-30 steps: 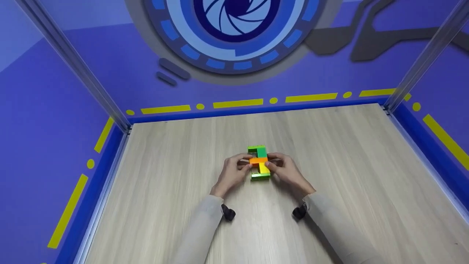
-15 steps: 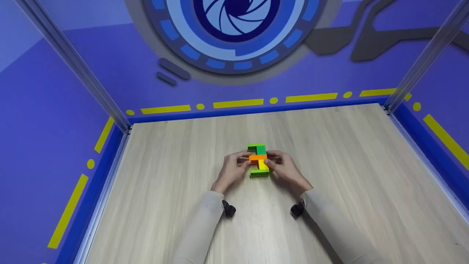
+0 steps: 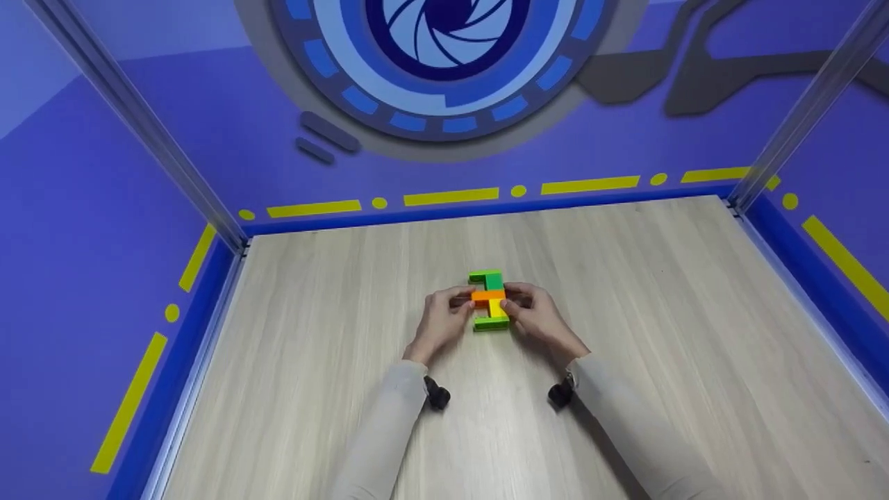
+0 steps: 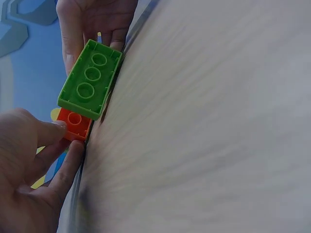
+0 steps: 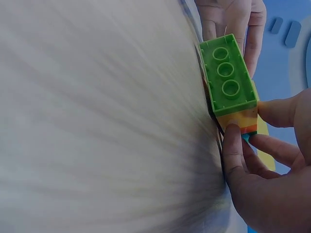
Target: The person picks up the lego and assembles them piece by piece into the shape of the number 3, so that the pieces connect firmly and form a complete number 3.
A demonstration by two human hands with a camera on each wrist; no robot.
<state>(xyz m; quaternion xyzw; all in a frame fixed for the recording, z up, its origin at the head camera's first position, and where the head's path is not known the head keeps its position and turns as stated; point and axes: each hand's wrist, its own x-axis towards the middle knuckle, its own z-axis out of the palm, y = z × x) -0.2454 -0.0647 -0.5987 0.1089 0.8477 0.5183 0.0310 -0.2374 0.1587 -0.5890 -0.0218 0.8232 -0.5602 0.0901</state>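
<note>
Two hands pinch brick stack (image 3: 490, 300) on desk (image 3: 625, 333): left hand (image 3: 440, 325) grip holds orange brick (image 4: 74, 124), right hand (image 3: 540, 321) steadies opposite side.

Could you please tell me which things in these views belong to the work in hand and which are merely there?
In the work:
- stack of green, orange and yellow plastic building bricks
- left hand, pinching the orange brick
- right hand, with its grip on the stack

Merely there:
- pale wood-grain tabletop
- purple walls with yellow dashes
- black wrist-worn cameras
</note>
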